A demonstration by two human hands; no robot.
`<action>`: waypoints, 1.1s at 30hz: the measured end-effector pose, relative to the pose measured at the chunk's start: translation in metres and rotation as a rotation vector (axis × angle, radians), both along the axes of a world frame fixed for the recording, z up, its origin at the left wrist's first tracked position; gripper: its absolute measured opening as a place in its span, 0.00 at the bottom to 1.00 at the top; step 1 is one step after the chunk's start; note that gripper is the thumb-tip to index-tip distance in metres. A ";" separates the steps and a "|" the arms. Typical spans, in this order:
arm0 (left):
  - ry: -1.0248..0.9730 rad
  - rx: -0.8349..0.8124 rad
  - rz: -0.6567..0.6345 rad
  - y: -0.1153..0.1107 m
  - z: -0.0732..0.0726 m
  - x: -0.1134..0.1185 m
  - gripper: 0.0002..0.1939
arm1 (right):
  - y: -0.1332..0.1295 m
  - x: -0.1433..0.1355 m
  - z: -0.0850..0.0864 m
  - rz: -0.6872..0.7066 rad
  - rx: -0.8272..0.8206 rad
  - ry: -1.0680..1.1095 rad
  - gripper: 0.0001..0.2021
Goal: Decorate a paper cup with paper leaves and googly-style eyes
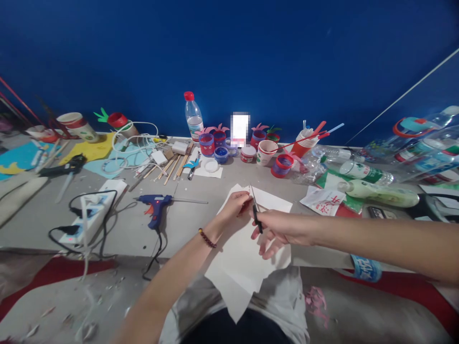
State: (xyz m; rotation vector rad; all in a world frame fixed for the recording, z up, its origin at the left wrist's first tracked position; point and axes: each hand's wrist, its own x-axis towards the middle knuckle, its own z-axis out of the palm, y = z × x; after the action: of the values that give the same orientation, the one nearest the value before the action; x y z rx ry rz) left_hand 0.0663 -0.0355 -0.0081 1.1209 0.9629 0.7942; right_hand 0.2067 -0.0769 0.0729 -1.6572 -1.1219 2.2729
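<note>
The head view takes in a blue wall [229, 57], and below it the grey bench [186, 217]. White paper [236, 267] lies in the middle, its pointed front corner reaching past the bench edge over the lap. The right hand [278, 229] holds scissors [256, 210] above the paper, thumb and fingers about the handles and blades pointing away; the other fingers spread loosely. The left hand [238, 203] is closed narrowly on a small dark red piece [245, 209], just beside the blades.

Cutting seems to be under way; how much is cut and how much is left cannot be told, as fingers cover most of the piece. Fringed cups [207, 143] at the back look finished.

The glue gun [158, 205] lies well left of the paper, leaving room between them, though its rod points toward the sheet. On the right, a white packet [322, 199] sits near the paper's far corner, and the right forearm crosses the front, so sideways room looks tighter there.
</note>
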 end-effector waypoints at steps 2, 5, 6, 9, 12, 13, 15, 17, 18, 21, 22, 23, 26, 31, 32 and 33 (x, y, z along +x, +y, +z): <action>-0.046 -0.014 0.021 -0.003 0.006 -0.001 0.14 | -0.006 -0.008 0.004 -0.045 0.014 -0.003 0.18; -0.049 -0.008 0.055 -0.006 0.013 0.000 0.13 | -0.010 -0.014 0.005 -0.095 -0.002 0.013 0.19; -0.044 -0.012 0.056 -0.006 0.013 0.001 0.13 | -0.010 -0.014 0.004 -0.099 -0.012 0.032 0.18; -0.055 -0.055 0.033 -0.008 0.008 0.006 0.11 | -0.008 -0.013 -0.001 -0.077 -0.065 0.019 0.17; -0.028 -0.060 0.035 -0.009 -0.002 0.010 0.08 | -0.002 -0.013 0.003 -0.041 -0.128 -0.119 0.13; -0.025 -0.061 0.035 -0.009 -0.004 0.011 0.08 | 0.002 -0.013 0.006 -0.020 -0.166 -0.159 0.11; -0.057 -0.082 0.044 -0.010 -0.004 0.012 0.08 | 0.012 -0.011 0.015 0.039 -0.248 -0.196 0.11; -0.104 -0.113 0.052 -0.010 -0.003 0.012 0.08 | 0.022 -0.007 0.023 0.106 -0.277 -0.167 0.12; -0.120 -0.122 0.057 -0.010 -0.001 0.012 0.09 | 0.027 -0.003 0.026 0.135 -0.269 -0.146 0.12; -0.103 -0.088 0.036 -0.008 -0.001 0.011 0.10 | 0.036 0.013 0.025 0.205 -0.231 -0.103 0.17; -0.085 -0.065 0.023 -0.007 -0.002 0.010 0.10 | 0.038 0.019 0.021 0.224 -0.224 -0.092 0.18; -0.063 -0.044 0.011 -0.006 -0.004 0.011 0.10 | 0.038 0.025 0.015 0.239 -0.213 -0.079 0.20; 0.023 -0.013 -0.006 -0.002 -0.012 0.012 0.09 | 0.038 0.040 -0.005 0.269 -0.140 -0.033 0.24; 0.110 -0.011 -0.005 0.000 -0.013 0.015 0.10 | 0.041 0.057 -0.030 0.304 -0.074 0.057 0.28; 0.111 -0.014 -0.008 0.000 -0.012 0.015 0.11 | 0.042 0.059 -0.031 0.305 -0.065 0.056 0.28; 0.109 -0.016 -0.010 0.000 -0.012 0.014 0.12 | 0.043 0.061 -0.032 0.304 -0.054 0.051 0.29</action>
State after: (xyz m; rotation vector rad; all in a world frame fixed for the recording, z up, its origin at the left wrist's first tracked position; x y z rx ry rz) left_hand 0.0806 -0.0354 -0.0197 1.1640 1.0518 0.7217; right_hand 0.2675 -0.0337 0.0405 -1.5269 -1.3961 2.5285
